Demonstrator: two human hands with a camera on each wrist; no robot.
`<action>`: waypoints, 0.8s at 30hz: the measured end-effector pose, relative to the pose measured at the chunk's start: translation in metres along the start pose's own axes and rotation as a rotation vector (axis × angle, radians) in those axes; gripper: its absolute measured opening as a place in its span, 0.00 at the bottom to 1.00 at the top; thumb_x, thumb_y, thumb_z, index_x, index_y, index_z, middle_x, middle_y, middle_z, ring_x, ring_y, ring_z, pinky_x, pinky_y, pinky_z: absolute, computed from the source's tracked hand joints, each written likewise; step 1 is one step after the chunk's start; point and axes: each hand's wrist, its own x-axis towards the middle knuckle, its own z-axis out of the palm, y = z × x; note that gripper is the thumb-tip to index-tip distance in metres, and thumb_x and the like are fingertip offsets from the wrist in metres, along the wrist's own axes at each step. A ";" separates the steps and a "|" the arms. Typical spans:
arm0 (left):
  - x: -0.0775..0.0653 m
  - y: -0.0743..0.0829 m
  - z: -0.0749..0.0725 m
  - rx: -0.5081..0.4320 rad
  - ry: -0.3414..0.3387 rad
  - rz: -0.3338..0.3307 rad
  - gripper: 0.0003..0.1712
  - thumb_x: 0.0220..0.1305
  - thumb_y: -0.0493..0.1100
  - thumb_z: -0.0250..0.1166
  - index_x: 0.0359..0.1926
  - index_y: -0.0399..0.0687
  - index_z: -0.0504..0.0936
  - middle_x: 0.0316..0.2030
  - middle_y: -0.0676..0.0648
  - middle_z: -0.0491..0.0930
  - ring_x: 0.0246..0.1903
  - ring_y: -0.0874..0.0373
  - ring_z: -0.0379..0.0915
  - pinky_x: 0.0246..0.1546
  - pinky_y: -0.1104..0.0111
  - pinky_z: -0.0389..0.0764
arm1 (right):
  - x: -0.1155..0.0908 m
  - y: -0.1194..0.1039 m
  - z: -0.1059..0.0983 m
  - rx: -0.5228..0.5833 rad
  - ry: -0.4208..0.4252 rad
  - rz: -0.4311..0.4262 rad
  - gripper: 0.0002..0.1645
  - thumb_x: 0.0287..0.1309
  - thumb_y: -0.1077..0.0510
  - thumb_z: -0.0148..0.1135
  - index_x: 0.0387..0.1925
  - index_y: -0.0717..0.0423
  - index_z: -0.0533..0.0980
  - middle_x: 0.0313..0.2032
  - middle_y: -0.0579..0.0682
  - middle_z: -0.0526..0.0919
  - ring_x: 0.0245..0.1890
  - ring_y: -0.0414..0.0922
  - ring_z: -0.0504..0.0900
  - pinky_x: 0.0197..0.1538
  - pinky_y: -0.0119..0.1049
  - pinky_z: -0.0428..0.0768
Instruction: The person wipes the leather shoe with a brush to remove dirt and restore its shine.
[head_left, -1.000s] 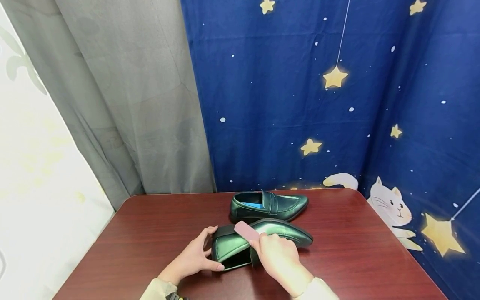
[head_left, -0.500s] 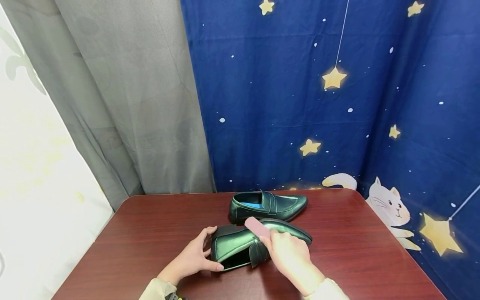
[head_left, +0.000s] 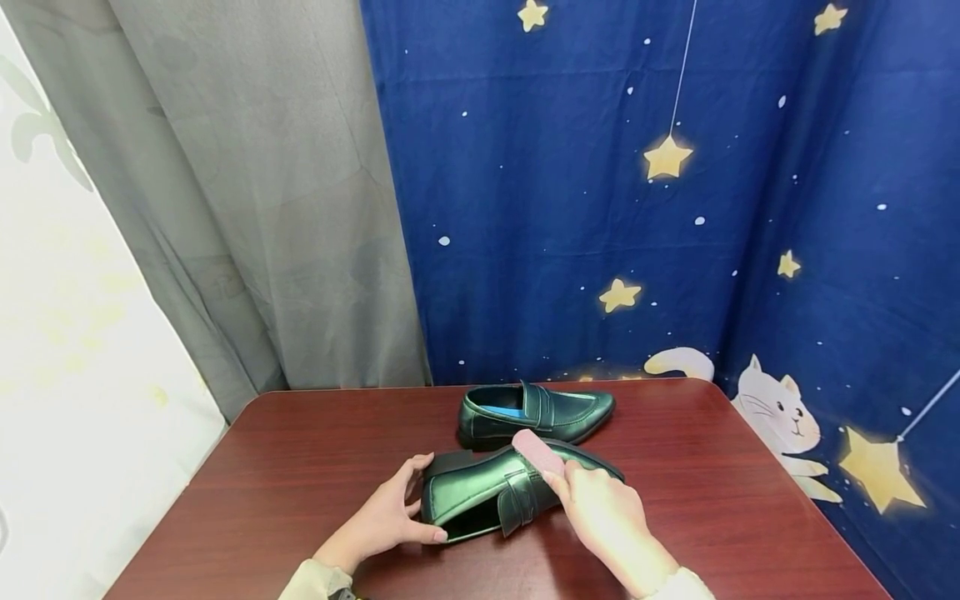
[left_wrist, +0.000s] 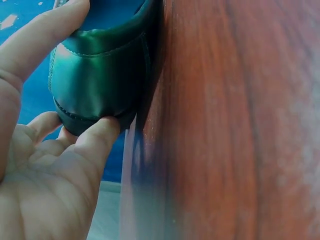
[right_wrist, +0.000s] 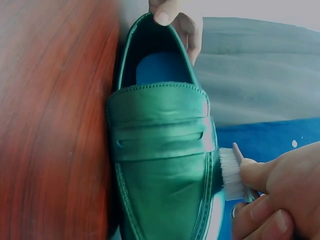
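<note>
A shiny green loafer [head_left: 468, 487] lies tipped on its side on the table, its opening facing me. My left hand [head_left: 382, 515] holds it at the heel, thumb on the opening's rim and fingers around the back; the left wrist view shows the heel [left_wrist: 97, 82] between thumb and fingers. In my right hand [head_left: 603, 517] is a pink-backed brush [head_left: 537, 452]. Its white bristles [right_wrist: 230, 175] touch the shoe's upper-facing side, beside the strap, in the right wrist view. The palm side of the right hand is hidden in the head view.
A second green loafer [head_left: 577, 410] with a blue insole stands upright just behind the first. Both are on a reddish-brown wooden table [head_left: 315, 442]. Grey [head_left: 285, 208] and blue star-patterned [head_left: 555, 192] curtains hang behind the table's far edge.
My right hand has moved the brush rightward along the shoe's side toward the toe, uncovering the strap. The left hand and both loafers stay almost where they were.
</note>
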 end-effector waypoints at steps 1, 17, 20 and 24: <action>0.000 0.000 0.000 -0.001 0.000 0.000 0.65 0.47 0.42 0.83 0.77 0.38 0.49 0.79 0.34 0.44 0.78 0.38 0.40 0.66 0.54 0.72 | 0.000 0.002 0.000 0.006 -0.008 0.007 0.22 0.70 0.37 0.56 0.29 0.49 0.73 0.23 0.52 0.82 0.23 0.53 0.82 0.21 0.52 0.74; -0.002 0.006 0.002 -0.002 -0.012 0.003 0.64 0.49 0.39 0.81 0.78 0.37 0.48 0.79 0.33 0.42 0.78 0.37 0.37 0.68 0.49 0.68 | -0.009 0.040 0.000 0.085 -0.129 0.115 0.24 0.72 0.35 0.50 0.37 0.49 0.75 0.28 0.54 0.83 0.28 0.54 0.84 0.26 0.53 0.75; -0.002 0.006 0.002 0.011 -0.009 -0.005 0.64 0.49 0.40 0.81 0.78 0.37 0.48 0.79 0.33 0.42 0.78 0.36 0.37 0.67 0.47 0.68 | -0.011 0.048 0.000 0.093 -0.138 0.131 0.24 0.72 0.34 0.49 0.36 0.48 0.74 0.28 0.54 0.83 0.28 0.54 0.83 0.26 0.53 0.75; -0.002 0.006 0.001 0.028 -0.003 -0.020 0.65 0.49 0.41 0.82 0.78 0.38 0.48 0.79 0.34 0.43 0.78 0.36 0.38 0.67 0.47 0.69 | -0.014 0.058 0.000 0.104 -0.132 0.144 0.22 0.72 0.35 0.51 0.34 0.47 0.73 0.27 0.52 0.82 0.29 0.54 0.83 0.26 0.53 0.74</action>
